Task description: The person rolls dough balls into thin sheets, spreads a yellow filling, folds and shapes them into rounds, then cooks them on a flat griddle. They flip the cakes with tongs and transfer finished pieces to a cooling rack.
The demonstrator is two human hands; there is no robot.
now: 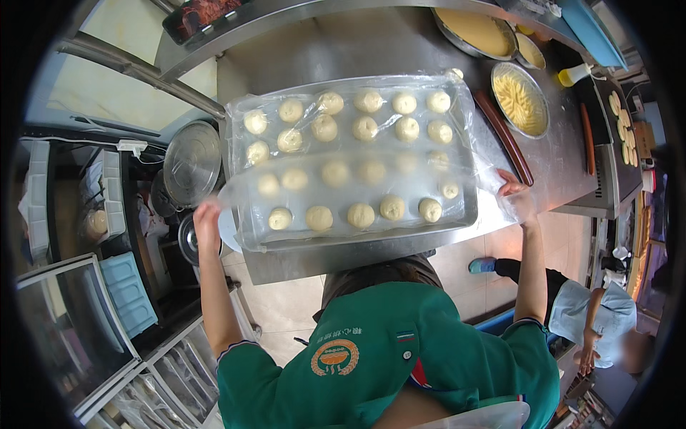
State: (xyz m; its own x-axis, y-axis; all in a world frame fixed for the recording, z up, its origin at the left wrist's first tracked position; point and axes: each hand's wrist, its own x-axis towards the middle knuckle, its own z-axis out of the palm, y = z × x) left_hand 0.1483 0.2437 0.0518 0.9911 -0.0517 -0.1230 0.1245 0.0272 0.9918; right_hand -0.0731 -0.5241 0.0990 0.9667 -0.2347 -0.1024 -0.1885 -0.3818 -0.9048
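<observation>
A metal tray (386,233) on the steel table in front of me bears rows of pale round dough balls (361,214). Clear plastic film (246,170) lies over the tray, wrinkled at its left and back edges, and its near part is raised and smeared by motion. At the tray's left front side, my left hand (207,211) is closed on one end of the film, slightly blurred. Beyond the right front corner, my right hand (516,194) grips the film's other end, its fingers partly behind the plastic.
Right of the tray lie a brown rolling pin (502,137) and a bowl (518,99) of yellow strips. A pan (477,32) of tan mixture stands farther back. Flat dough pieces (623,129) lie on a dark surface. Another person (593,314) is at the right.
</observation>
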